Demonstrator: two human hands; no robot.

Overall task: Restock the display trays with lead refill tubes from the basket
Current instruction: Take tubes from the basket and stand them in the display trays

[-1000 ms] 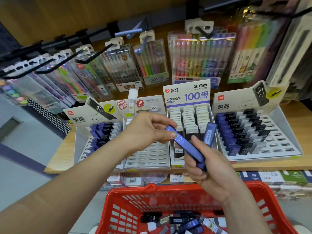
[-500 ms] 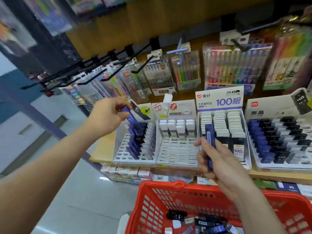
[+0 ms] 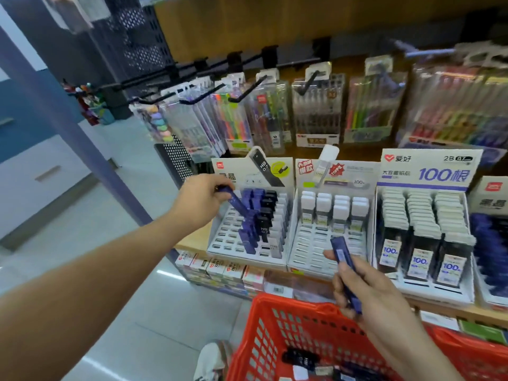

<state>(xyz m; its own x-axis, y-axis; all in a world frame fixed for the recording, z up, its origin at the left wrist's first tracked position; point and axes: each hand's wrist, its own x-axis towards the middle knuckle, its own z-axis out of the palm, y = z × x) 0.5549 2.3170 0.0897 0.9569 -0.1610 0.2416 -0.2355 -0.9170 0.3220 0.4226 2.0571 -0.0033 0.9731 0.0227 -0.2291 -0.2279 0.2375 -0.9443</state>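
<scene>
Wooden shop shelf [image 3: 189, 242], pen packs [image 3: 316, 119] hanging above; over on the left, the left hand [image 3: 200, 199] pinches a blue lead refill tube [image 3: 238, 206], tilted with its lower end down among the ones in the leftmost display tray [image 3: 220, 244]. Right hand [image 3: 368, 287] grips a second blue tube [image 3: 342, 257] roughly upright, just above the red basket [image 3: 275, 323], which has more tubes [image 3: 301, 358] lying in the bottom.
</scene>
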